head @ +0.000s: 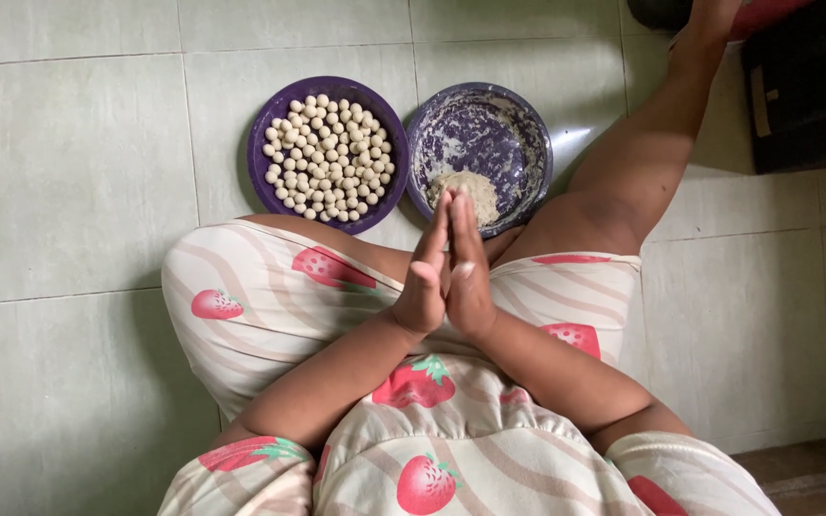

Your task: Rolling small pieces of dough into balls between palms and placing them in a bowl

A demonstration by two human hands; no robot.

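Note:
My left hand [425, 272] and my right hand [470, 272] are pressed flat together, palm to palm, fingers pointing away from me toward the bowls. Whatever lies between the palms is hidden. Just beyond the fingertips stands a purple bowl [528, 134] smeared with flour, with a small lump of pale dough [475, 186] at its near side. To its left a purple plate [262, 182] holds several small round dough balls [329, 158].
I sit on a pale tiled floor [69, 172] in strawberry-print clothes [432, 440]. My right leg [638, 158] stretches out toward the upper right. A dark object [805, 86] stands at the top right corner.

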